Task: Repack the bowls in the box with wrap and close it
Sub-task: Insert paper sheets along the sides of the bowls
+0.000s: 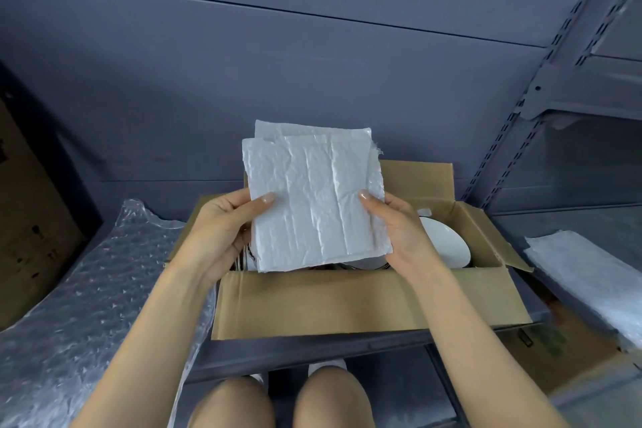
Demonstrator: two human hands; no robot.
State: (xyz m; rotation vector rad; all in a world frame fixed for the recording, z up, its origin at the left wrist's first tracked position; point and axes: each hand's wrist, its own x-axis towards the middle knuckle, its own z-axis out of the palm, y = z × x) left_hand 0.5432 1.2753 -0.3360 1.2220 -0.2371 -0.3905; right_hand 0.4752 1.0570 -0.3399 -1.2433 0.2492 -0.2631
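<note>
Grip: left hand and right hand pinch the foam wrap sheets by their side edges — thumbs on top.
Why: held upright over the box, likely to separate the sheets.
Bowls: one white bowl plain at 3 o'clock — others hidden.
Around: bubble wrap at 9 o'clock; spare wrap at 3.

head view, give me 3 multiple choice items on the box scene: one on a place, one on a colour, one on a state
1. Where does the bubble wrap lie?
A. left of the box
B. inside the box
C. on the knees

2. What colour is the bowl?
A. blue
B. white
C. red

3. How are the box flaps?
A. taped
B. folded shut
C. open

Answers: 1 A, it lies on the shelf beside the box; 2 B, its rim is white; 3 C, flaps stand out while the left hand and right hand hold foam sheets above.
</note>
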